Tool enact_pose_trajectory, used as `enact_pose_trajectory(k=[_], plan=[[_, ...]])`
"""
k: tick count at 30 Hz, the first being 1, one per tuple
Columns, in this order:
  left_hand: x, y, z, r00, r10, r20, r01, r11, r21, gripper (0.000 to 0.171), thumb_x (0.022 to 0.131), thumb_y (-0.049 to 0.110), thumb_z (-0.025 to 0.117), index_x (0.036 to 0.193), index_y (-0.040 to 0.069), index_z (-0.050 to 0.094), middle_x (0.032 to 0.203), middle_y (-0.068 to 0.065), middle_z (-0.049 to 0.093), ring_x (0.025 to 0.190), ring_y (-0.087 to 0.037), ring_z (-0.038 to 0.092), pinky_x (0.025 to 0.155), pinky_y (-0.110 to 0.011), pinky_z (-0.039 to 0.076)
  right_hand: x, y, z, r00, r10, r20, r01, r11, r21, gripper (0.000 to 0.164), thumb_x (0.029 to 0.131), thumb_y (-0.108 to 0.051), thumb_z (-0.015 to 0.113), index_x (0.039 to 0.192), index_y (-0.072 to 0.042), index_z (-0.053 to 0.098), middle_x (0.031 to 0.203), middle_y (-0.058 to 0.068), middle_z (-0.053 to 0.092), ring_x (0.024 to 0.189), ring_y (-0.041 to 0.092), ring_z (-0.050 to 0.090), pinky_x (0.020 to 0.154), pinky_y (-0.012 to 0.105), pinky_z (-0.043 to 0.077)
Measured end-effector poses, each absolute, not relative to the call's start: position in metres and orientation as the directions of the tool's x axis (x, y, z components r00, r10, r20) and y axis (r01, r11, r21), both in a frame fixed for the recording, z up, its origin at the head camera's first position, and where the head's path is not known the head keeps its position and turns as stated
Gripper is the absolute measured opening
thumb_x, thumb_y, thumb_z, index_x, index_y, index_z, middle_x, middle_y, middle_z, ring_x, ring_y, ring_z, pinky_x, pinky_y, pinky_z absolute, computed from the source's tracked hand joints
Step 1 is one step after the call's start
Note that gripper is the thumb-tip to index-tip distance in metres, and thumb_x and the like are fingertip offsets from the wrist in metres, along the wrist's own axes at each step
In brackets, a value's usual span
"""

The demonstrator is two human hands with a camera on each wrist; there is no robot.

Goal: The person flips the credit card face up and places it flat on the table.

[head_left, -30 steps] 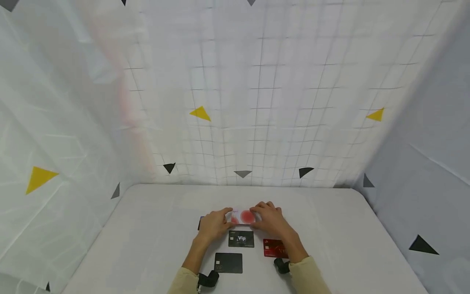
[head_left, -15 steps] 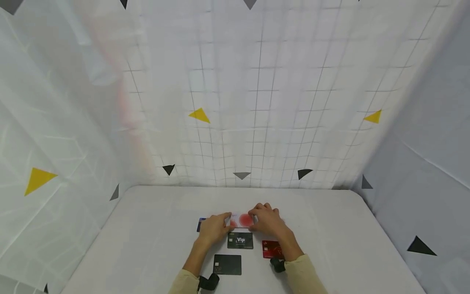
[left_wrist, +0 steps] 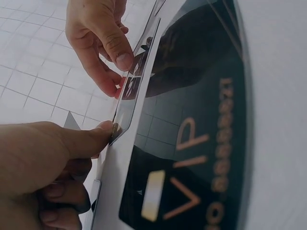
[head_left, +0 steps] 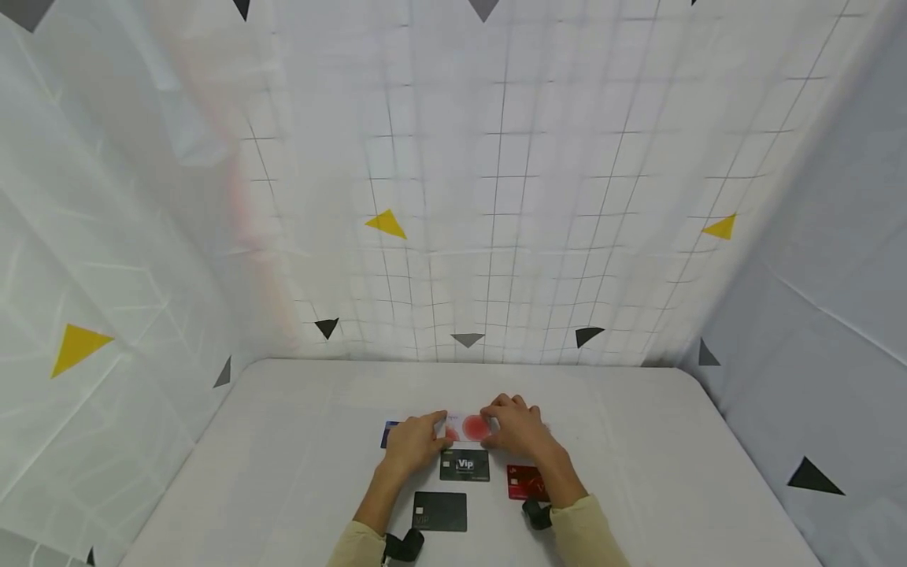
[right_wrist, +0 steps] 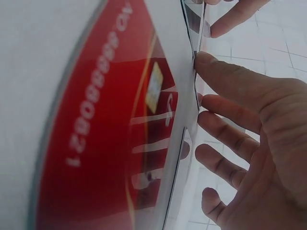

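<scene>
A white card (head_left: 473, 428) with red circles lies between my two hands in the head view, just beyond a dark green "Vip" card (head_left: 464, 465). My left hand (head_left: 411, 441) holds its left end between thumb and index finger. At the right end my right hand (head_left: 523, 429) does the same, its other fingers spread in the right wrist view. A blue card (head_left: 389, 433) is partly hidden behind my left hand. A red card (head_left: 524, 482) lies under my right forearm, its number large in the right wrist view. Nearest me is a dark "VIP" card (head_left: 441, 512).
The cards lie on a white table (head_left: 298, 465) with rounded far corners. White sheeting (head_left: 453, 276) with grid lines and yellow, black and grey triangles surrounds it. A black wrist camera (head_left: 404, 545) sits at the left cuff, another (head_left: 537, 515) at the right.
Both hands have drawn the white card slightly closer to the "Vip" card. More of the blue card shows past my left hand. The head view has shifted a little.
</scene>
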State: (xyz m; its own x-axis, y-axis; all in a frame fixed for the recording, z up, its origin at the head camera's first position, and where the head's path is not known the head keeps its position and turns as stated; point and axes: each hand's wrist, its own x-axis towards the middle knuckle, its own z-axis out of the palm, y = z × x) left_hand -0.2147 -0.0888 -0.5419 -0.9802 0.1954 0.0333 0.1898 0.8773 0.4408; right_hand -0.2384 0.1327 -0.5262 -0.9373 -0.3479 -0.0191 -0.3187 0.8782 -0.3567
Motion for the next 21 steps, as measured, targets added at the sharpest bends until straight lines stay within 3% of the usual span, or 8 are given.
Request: enact_pose_trajectory(k=[7, 13, 21], plan=[[-0.215, -0.092, -0.541, -0.978, 0.203, 0.050, 0.206, 0.887, 0.413, 0.051, 0.088, 0.037, 0.077, 0.135, 0.019, 0.065, 0.066, 0.009, 0.055, 0.054, -0.010, 0.046, 0.047, -0.028, 0.030, -0.235, 0.133, -0.528, -0.943, -0.331, 0.015, -0.312, 0.872, -0.376, 0.054, 0.083, -0.043, 0.081, 0.130, -0.021, 0.069, 0.126, 0.004, 0.062, 0.119, 0.030, 0.050, 0.093, 0.056, 0.041], [-0.215, -0.100, -0.531, -0.976, 0.196, 0.093, 0.217, 0.898, 0.384, 0.054, 0.088, 0.044, 0.076, 0.134, 0.021, 0.064, 0.068, 0.008, 0.061, 0.055, -0.009, 0.048, 0.047, -0.027, 0.037, -0.227, 0.132, -0.515, -0.931, -0.354, 0.086, -0.346, 0.784, -0.515, 0.047, 0.091, -0.040, 0.074, 0.132, -0.019, 0.067, 0.121, 0.004, 0.064, 0.117, 0.028, 0.051, 0.092, 0.057, 0.039], [-0.215, -0.109, -0.513, -0.966, 0.215, 0.143, 0.257, 0.855, 0.450, 0.049, 0.092, 0.043, 0.072, 0.135, 0.021, 0.063, 0.055, 0.013, 0.051, 0.044, -0.006, 0.045, 0.041, -0.026, 0.035, -0.216, 0.146, -0.492, -0.937, -0.317, 0.144, -0.332, 0.685, -0.649, 0.040, 0.092, -0.036, 0.073, 0.131, -0.026, 0.067, 0.111, -0.004, 0.065, 0.109, 0.023, 0.054, 0.094, 0.055, 0.036]])
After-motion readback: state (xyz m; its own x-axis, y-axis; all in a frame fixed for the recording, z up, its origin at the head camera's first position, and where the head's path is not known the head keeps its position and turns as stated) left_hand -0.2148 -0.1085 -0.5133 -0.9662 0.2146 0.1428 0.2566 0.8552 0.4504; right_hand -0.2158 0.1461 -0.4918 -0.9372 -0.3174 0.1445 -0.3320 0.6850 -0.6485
